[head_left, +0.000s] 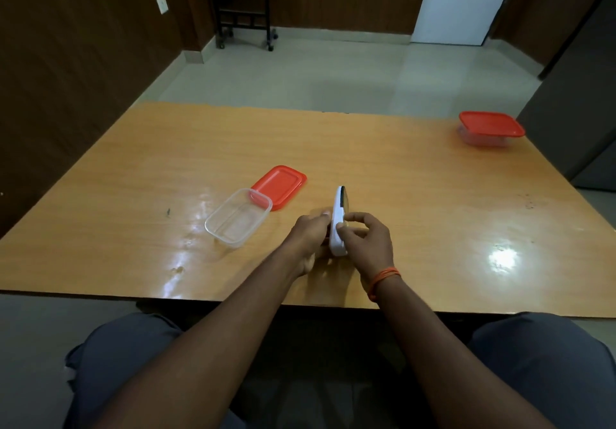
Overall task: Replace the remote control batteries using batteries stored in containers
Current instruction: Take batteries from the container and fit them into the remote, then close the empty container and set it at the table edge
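Left hand [311, 235] and right hand [366, 242] clasp the white remote [338, 225], held on edge — much of it hidden between them.

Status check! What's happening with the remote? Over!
Holding remote on edge, left hand and right hand gripping. Nearby open container, lid beside it. Far-right lidded container. Nothing in the way.

remote [338, 228]: 1 | clear containers [238, 220] [483, 141]: 2 | red lids [283, 186] [490, 123]: 2 | hands [308, 232] [368, 240]: 2 | table [400, 178]: 1

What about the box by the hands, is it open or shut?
Open. The box has no top on it; a red lid lies flat on the table right beside it. It looks empty.
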